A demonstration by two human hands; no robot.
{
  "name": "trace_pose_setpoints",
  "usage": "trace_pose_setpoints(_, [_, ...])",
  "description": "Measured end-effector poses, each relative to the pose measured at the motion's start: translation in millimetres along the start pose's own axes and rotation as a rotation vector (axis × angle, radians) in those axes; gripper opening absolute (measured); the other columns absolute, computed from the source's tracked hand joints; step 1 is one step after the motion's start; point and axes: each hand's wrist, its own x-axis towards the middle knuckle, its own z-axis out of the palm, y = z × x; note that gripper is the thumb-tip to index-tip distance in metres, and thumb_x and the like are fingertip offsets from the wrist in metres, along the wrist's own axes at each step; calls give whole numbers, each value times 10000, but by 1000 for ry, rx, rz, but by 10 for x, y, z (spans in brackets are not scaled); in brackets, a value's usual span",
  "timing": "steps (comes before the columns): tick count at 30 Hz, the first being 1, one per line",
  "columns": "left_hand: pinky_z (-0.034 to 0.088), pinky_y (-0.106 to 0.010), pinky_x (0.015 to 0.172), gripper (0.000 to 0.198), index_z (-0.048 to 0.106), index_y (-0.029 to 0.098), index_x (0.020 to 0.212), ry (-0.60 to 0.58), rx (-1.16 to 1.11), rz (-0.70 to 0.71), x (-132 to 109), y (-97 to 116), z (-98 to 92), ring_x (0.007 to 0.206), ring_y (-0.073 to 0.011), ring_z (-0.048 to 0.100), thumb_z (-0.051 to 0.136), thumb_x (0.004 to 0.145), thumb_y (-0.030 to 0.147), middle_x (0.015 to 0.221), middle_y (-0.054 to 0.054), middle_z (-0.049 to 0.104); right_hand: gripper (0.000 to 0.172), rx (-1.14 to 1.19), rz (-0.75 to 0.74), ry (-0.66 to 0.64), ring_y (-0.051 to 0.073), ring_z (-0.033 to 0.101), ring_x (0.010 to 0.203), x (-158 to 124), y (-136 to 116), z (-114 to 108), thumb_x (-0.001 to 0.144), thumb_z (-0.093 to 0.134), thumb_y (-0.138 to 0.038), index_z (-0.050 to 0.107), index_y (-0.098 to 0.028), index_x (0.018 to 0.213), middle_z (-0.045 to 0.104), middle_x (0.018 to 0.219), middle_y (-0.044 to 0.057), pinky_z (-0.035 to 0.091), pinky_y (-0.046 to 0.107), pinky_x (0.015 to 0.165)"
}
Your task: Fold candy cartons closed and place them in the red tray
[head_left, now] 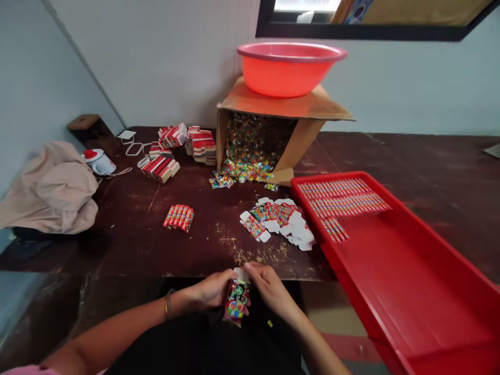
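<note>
Just off the table's front edge, a small printed candy box [236,301] is held upright with its white top flap raised. My left hand [214,289] is closed around the box's left side. My right hand [264,281] pinches at the white flap on top; its lower fingers are partly hidden behind the box. Beyond my hands lies a loose pile of flat, unfilled candy boxes [277,219]. A row of filled-looking candy boxes [178,217] stands to the left of that pile.
A tipped cardboard box [308,140] spills small candy packets [250,166], with a red basin [291,70] on top. The red tray [410,260] at right holds rows of boxes. Bundled cartons [201,143], a mug [99,162] and a beige cloth [58,187] occupy the left side.
</note>
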Motion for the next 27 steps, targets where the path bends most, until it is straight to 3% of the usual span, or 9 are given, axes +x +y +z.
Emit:
trace_pose_setpoints(5, [457,-375,774,454,599,65,1050,-141,-25,91,-69,42,-39,784,-243,657,512,772,414,909,-153,682,330,113,121,-17,115,530,582,-3,44,66,808,645,-458,743,-144,819,628,755,25,403,221,552])
trace_pose_setpoints(8, [451,-407,820,402,586,107,1107,-210,20,95,-145,71,-56,853,-251,653,592,753,297,980,-138,675,288,28,64,57,151,578,660,-9,25,44,820,646,-425,755,-158,816,650,751,43,436,240,608])
trace_pose_setpoints(14, [460,-400,840,328,635,155,1032,-76,64,65,-150,-12,-119,831,-231,658,650,750,323,899,-67,687,240,-200,-156,-99,208,562,967,-198,11,44,900,568,-356,725,-244,1044,636,1001,75,438,328,871])
trace_pose_setpoints(16, [460,-361,832,357,627,152,1042,-44,62,129,-109,16,-106,843,-213,646,682,730,315,912,-66,680,317,-132,-125,0,226,521,1096,-269,124,162,877,598,-368,661,-255,1166,581,1168,86,410,351,951])
trace_pose_setpoints(19, [446,-322,852,365,597,157,1043,76,9,413,-67,169,-53,914,-198,611,701,713,277,981,-73,652,579,117,-20,238,234,504,1156,-280,391,389,811,669,-403,488,-255,1341,481,1335,96,429,341,944])
trace_pose_setpoints(22, [441,-289,824,305,579,159,1011,267,141,629,-77,357,-50,910,-179,571,671,734,250,975,-56,616,518,313,87,232,215,603,859,-162,568,442,766,684,-503,593,-181,1162,643,1021,85,487,301,749])
trace_pose_setpoints(24, [431,-256,780,260,578,152,932,363,339,667,-104,440,-100,840,-153,548,685,710,234,885,-23,597,474,351,101,289,198,580,734,-51,533,341,781,631,-572,639,-152,999,650,843,63,471,288,677])
trace_pose_setpoints(27, [413,-241,770,229,582,147,899,337,620,611,-162,477,-190,813,-144,533,667,695,209,852,-8,595,429,209,48,336,196,552,735,88,306,129,812,598,-564,663,-145,878,632,787,52,443,279,681])
